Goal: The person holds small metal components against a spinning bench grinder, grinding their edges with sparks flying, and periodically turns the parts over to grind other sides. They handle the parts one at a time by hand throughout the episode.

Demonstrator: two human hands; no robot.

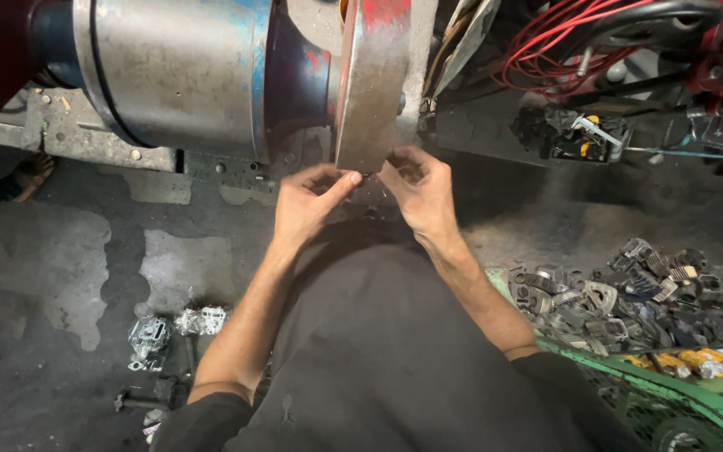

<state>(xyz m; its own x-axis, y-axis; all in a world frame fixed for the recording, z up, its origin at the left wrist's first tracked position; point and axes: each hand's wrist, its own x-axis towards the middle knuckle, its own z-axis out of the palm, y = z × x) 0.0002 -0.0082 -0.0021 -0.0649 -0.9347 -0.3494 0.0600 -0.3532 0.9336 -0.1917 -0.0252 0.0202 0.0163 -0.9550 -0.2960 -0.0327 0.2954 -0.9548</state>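
A large grinding wheel (371, 79) with a red hub stands upright at the top centre, joined to a grey and blue motor housing (173, 71). My left hand (307, 201) and my right hand (420, 191) meet just below the wheel's lower rim. Both pinch a small metal part (370, 177) that is held against the rim. The part is mostly hidden by my fingers. My dark-clothed lap fills the bottom centre.
A green crate (671, 393) at the lower right holds a heap of several dark metal parts (629, 293). Shiny metal parts (173, 331) lie on the stained floor at lower left. Red wires (546, 46) and clutter sit top right. A foot (33, 172) rests at far left.
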